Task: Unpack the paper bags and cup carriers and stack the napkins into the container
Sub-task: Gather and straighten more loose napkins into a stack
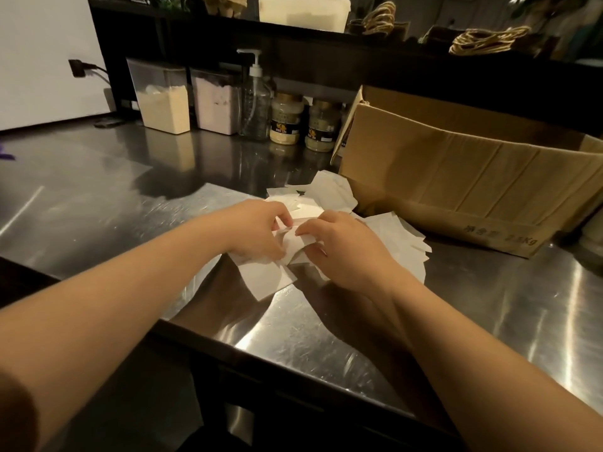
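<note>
Napkins (339,194) lie scattered on the table (98,203); left hand (257,231) and right hand (342,246) pinch a bunch, squaring it. Next, judging by the task: carry it to the container.

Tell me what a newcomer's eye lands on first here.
First, the left hand and right hand, meeting mid-counter and gripping a bundle from the loose pile of white napkins on the steel counter. Next, the big open cardboard box just right of the pile.

Steel counter (326,337): napkins (329,190), cardboard box (456,177)
</note>
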Demonstrator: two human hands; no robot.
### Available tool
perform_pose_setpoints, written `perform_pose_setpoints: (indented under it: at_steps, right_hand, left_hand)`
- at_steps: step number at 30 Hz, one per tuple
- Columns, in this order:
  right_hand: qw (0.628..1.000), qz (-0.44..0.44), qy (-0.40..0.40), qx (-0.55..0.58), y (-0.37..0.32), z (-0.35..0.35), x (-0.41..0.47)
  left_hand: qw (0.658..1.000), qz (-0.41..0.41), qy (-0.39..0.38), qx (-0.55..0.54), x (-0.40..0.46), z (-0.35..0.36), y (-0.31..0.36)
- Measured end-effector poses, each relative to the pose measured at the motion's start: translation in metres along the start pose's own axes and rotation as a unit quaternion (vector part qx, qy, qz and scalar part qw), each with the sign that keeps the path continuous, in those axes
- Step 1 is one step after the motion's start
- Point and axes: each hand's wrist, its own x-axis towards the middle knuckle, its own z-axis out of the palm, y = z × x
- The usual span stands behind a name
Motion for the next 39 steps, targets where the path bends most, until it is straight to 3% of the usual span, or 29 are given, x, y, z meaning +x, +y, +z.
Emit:
perform_pose_setpoints:
  at_steps: [7,12,16,19,21,23,30,33,36,39]
  right_hand:
    - [0.991,0.049,0.053,0.109,0.002,-0.005,0.001]
    - [0.955,0.066,0.112,0.266,0.014,-0.019,0.006]
    - [0.937,0.058,0.144,0.314,0.034,-0.032,0.002]
    - [0.885,0.058,0.191,0.419,0.043,-0.045,-0.004]
    - [0.84,0.088,0.222,0.488,0.047,-0.05,-0.006]
    - [0.823,0.135,0.249,0.491,0.056,-0.051,-0.009]
    - [0.851,0.221,0.165,0.448,0.087,-0.037,-0.025]
    - [0.884,0.282,0.081,0.363,0.092,-0.036,-0.029]
    - [0.925,0.26,-0.005,0.277,0.094,-0.04,-0.033]
    - [0.94,0.254,-0.025,0.226,0.093,-0.039,-0.034]
  left_hand:
    - [0.997,0.01,0.016,-0.069,-0.001,-0.004,0.005]
    - [0.985,0.041,0.029,-0.166,0.003,-0.011,0.02]
    - [0.975,0.064,0.04,-0.21,0.009,-0.012,0.044]
    - [0.959,0.084,0.048,-0.267,0.016,-0.015,0.066]
    - [0.932,0.077,0.056,-0.35,0.023,-0.013,0.081]
    - [0.903,0.066,0.056,-0.421,0.032,-0.007,0.095]
    - [0.909,0.051,0.063,-0.409,0.061,0.038,0.111]
    - [0.894,0.034,0.095,-0.436,0.066,0.045,0.106]
    - [0.882,0.04,0.121,-0.454,0.073,0.049,0.1]
    - [0.862,0.033,0.13,-0.489,0.076,0.05,0.098]
